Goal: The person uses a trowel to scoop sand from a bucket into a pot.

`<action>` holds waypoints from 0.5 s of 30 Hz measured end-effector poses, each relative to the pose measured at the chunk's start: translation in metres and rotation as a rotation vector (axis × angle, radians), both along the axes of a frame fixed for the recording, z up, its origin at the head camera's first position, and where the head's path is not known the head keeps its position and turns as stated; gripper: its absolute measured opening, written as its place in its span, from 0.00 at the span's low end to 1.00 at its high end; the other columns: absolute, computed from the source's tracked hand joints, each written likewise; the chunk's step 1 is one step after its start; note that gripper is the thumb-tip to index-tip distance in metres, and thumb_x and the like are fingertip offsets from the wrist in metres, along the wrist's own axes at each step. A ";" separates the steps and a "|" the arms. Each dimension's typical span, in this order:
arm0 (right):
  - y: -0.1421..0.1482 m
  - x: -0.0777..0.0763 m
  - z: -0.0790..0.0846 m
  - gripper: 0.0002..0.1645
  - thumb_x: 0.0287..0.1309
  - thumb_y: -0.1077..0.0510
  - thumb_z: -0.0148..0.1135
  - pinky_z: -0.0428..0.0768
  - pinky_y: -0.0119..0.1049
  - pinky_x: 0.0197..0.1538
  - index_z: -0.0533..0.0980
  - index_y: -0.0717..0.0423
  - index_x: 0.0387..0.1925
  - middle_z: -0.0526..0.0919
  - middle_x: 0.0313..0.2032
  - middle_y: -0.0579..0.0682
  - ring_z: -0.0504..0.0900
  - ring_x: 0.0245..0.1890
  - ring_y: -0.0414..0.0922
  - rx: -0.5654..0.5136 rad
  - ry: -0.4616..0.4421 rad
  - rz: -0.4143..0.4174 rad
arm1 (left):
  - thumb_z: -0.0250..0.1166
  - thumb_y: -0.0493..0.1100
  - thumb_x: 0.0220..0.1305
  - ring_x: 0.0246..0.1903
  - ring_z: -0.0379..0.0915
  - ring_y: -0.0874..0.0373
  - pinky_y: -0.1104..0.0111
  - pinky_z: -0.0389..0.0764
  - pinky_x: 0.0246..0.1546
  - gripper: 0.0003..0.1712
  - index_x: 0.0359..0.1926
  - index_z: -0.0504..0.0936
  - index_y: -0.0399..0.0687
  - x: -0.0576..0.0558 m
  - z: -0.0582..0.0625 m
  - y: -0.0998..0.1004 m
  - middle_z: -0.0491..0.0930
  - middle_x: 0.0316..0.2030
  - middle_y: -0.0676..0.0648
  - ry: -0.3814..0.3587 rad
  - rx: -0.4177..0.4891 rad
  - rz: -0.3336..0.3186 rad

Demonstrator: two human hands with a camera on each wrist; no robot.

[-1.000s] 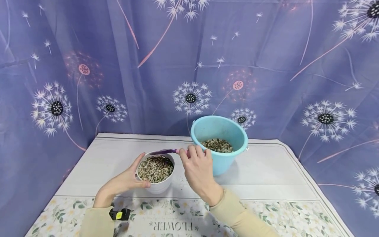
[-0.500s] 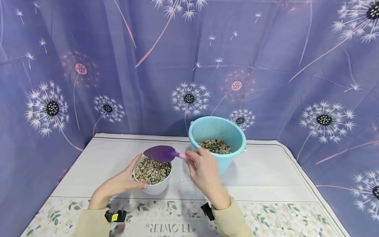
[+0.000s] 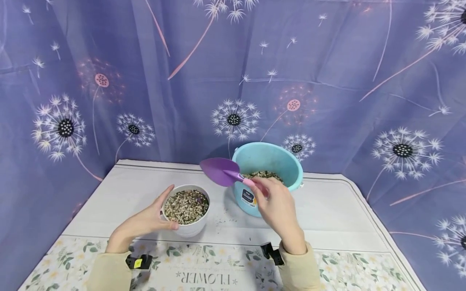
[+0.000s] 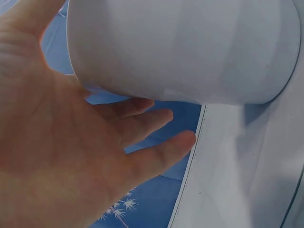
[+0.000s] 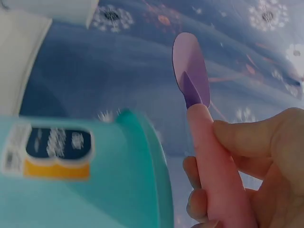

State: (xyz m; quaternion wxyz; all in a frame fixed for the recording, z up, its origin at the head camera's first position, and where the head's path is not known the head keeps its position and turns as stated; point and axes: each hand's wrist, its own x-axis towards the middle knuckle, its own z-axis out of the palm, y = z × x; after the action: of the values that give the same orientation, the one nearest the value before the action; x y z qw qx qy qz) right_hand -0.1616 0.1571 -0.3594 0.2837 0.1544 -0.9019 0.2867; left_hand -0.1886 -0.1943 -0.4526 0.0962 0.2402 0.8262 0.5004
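My left hand (image 3: pixel 145 222) is spread wide, thumb and fingers against the white pot (image 3: pixel 191 231) of granular mix on the table. Right hand (image 3: pixel 280 206) grips the purple trowel (image 3: pixel 220 171) by its pink handle, blade raised near the bucket rim. Blue bucket (image 3: pixel 269 153) label (image 3: pixel 248 197): white lettering on dark panel, orange band, can't read it. Table print (image 3: pixel 205 278) says "FLOWER", upside down to me.

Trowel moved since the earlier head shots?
Yes. Judged against the blue bucket in the head view, the trowel has moved right and up: its blade, earlier over the white pot, now overlaps the bucket's left edge.
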 end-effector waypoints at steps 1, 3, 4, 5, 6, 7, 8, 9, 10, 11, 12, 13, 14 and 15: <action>0.003 0.000 0.001 0.13 0.60 0.53 0.69 0.71 0.36 0.28 0.85 0.53 0.45 0.77 0.25 0.43 0.70 0.25 0.40 -0.011 -0.003 -0.009 | 0.79 0.51 0.48 0.68 0.34 0.24 0.31 0.45 0.62 0.73 0.77 0.32 0.41 0.001 0.001 -0.001 0.34 0.72 0.24 0.000 -0.005 0.003; 0.010 -0.001 0.002 0.13 0.60 0.53 0.68 0.71 0.37 0.28 0.85 0.53 0.44 0.77 0.26 0.44 0.71 0.25 0.41 -0.026 -0.006 -0.023 | 0.79 0.50 0.47 0.68 0.34 0.24 0.31 0.45 0.62 0.73 0.77 0.32 0.41 0.002 0.003 -0.002 0.34 0.72 0.24 0.001 -0.016 0.014; 0.013 -0.001 0.003 0.14 0.61 0.52 0.68 0.71 0.38 0.28 0.85 0.54 0.45 0.78 0.26 0.45 0.71 0.25 0.42 -0.034 -0.012 -0.027 | 0.79 0.49 0.47 0.69 0.34 0.24 0.31 0.45 0.62 0.73 0.77 0.33 0.41 0.003 0.004 -0.003 0.35 0.72 0.24 0.005 -0.022 0.021; 0.016 -0.003 0.003 0.14 0.61 0.52 0.67 0.71 0.39 0.28 0.85 0.54 0.45 0.79 0.27 0.46 0.71 0.25 0.43 -0.040 -0.019 -0.031 | 0.79 0.48 0.48 0.69 0.34 0.24 0.31 0.45 0.62 0.72 0.77 0.34 0.41 0.003 0.005 -0.003 0.35 0.72 0.24 0.013 -0.029 0.028; 0.019 -0.004 0.003 0.14 0.61 0.51 0.67 0.72 0.39 0.29 0.85 0.54 0.45 0.80 0.28 0.47 0.72 0.25 0.43 -0.044 -0.024 -0.038 | 0.79 0.47 0.48 0.69 0.34 0.25 0.31 0.45 0.62 0.71 0.77 0.34 0.41 0.004 0.007 -0.004 0.36 0.72 0.25 0.024 -0.035 0.035; 0.022 -0.006 0.004 0.15 0.62 0.51 0.67 0.73 0.40 0.29 0.85 0.54 0.45 0.81 0.29 0.48 0.73 0.26 0.44 -0.046 -0.031 -0.048 | 0.79 0.46 0.49 0.69 0.35 0.25 0.31 0.45 0.62 0.70 0.77 0.35 0.41 0.004 0.009 -0.004 0.37 0.73 0.26 0.035 -0.039 0.042; 0.026 -0.007 0.004 0.15 0.62 0.51 0.66 0.73 0.42 0.30 0.84 0.55 0.46 0.82 0.30 0.50 0.74 0.26 0.45 -0.050 -0.039 -0.056 | 0.78 0.46 0.49 0.69 0.36 0.26 0.31 0.45 0.62 0.69 0.77 0.36 0.41 0.005 0.011 -0.004 0.38 0.73 0.26 0.049 -0.045 0.050; 0.030 -0.009 0.004 0.15 0.63 0.51 0.66 0.74 0.43 0.31 0.84 0.55 0.46 0.82 0.31 0.51 0.75 0.27 0.46 -0.053 -0.049 -0.067 | 0.77 0.46 0.51 0.70 0.36 0.27 0.31 0.45 0.62 0.68 0.77 0.37 0.42 0.005 0.014 -0.004 0.39 0.73 0.28 0.057 -0.055 0.063; 0.034 -0.010 0.004 0.16 0.63 0.50 0.65 0.75 0.44 0.31 0.84 0.55 0.46 0.83 0.32 0.52 0.75 0.27 0.47 -0.056 -0.057 -0.079 | 0.77 0.47 0.52 0.70 0.37 0.28 0.31 0.45 0.62 0.66 0.78 0.38 0.44 0.006 0.017 -0.003 0.40 0.73 0.29 0.066 -0.067 0.077; 0.038 -0.012 0.005 0.16 0.63 0.51 0.65 0.75 0.45 0.32 0.84 0.56 0.47 0.84 0.33 0.53 0.76 0.28 0.47 -0.055 -0.061 -0.093 | 0.76 0.49 0.53 0.70 0.37 0.29 0.31 0.46 0.62 0.65 0.78 0.38 0.46 0.006 0.020 -0.002 0.41 0.74 0.31 0.074 -0.080 0.093; 0.042 -0.013 0.005 0.16 0.64 0.51 0.65 0.76 0.46 0.33 0.84 0.57 0.47 0.84 0.34 0.54 0.77 0.29 0.48 -0.053 -0.063 -0.107 | 0.75 0.51 0.54 0.70 0.38 0.29 0.31 0.46 0.62 0.64 0.78 0.39 0.48 0.007 0.023 0.000 0.42 0.74 0.32 0.080 -0.095 0.110; 0.046 -0.015 0.005 0.16 0.64 0.51 0.64 0.76 0.47 0.33 0.84 0.57 0.47 0.84 0.34 0.55 0.78 0.29 0.49 -0.049 -0.065 -0.116 | 0.74 0.53 0.55 0.70 0.39 0.30 0.31 0.47 0.62 0.63 0.78 0.40 0.51 0.007 0.027 0.002 0.42 0.74 0.33 0.083 -0.112 0.130; 0.050 -0.016 0.006 0.16 0.64 0.51 0.64 0.76 0.48 0.33 0.84 0.58 0.47 0.85 0.34 0.56 0.78 0.29 0.50 -0.044 -0.066 -0.125 | 0.73 0.54 0.57 0.70 0.39 0.30 0.31 0.48 0.62 0.61 0.78 0.40 0.53 0.007 0.031 0.005 0.43 0.74 0.34 0.086 -0.125 0.148; 0.054 -0.018 0.006 0.17 0.64 0.51 0.64 0.76 0.48 0.33 0.83 0.58 0.47 0.85 0.33 0.56 0.78 0.29 0.50 -0.036 -0.066 -0.133 | 0.72 0.56 0.58 0.71 0.40 0.31 0.32 0.49 0.62 0.59 0.78 0.41 0.55 0.006 0.036 0.008 0.44 0.75 0.35 0.091 -0.136 0.164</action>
State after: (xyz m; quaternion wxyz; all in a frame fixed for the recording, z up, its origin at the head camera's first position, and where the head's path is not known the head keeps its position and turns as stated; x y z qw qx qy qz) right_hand -0.1798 0.2107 -0.3530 0.2748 0.0795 -0.9138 0.2883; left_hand -0.1828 -0.1866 -0.4169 0.0335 0.1872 0.8786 0.4382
